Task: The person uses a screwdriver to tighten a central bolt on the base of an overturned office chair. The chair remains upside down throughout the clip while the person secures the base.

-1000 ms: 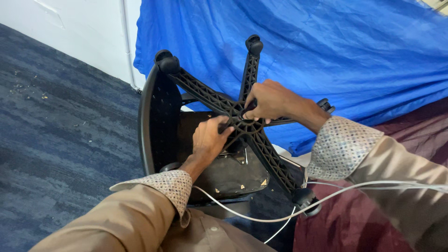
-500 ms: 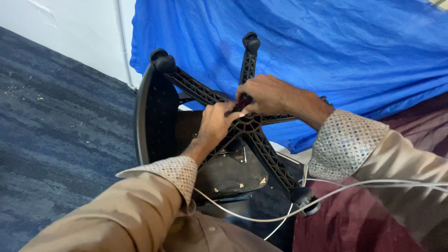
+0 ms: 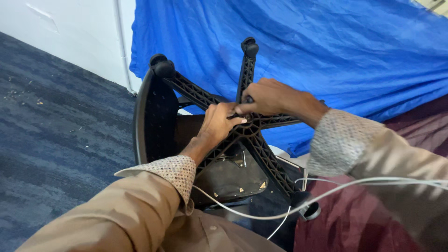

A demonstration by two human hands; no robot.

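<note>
Overturned chair base (image 3: pixel 254 135) gripped at its hub

The hub is pressed by the left hand (image 3: pixel 219 122) from below and clasped by the right hand (image 3: pixel 268 96) from above; a thin dark tool (image 3: pixel 234 115) is pinched between them, before the blue tarp (image 3: pixel 326 51).

The chair (image 3: pixel 158 116) lies on its side on the floor (image 3: pixel 56 130). Both hands meet on the base (image 3: pixel 252 128), left hand (image 3: pixel 219 122) beside right hand (image 3: pixel 268 97). The tarp (image 3: pixel 326 51) hangs behind.

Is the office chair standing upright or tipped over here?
Tipped over. The chair's star base faces up toward the camera, casters in the air, seat underside exposed. Left hand and right hand meet at its hub.
</note>
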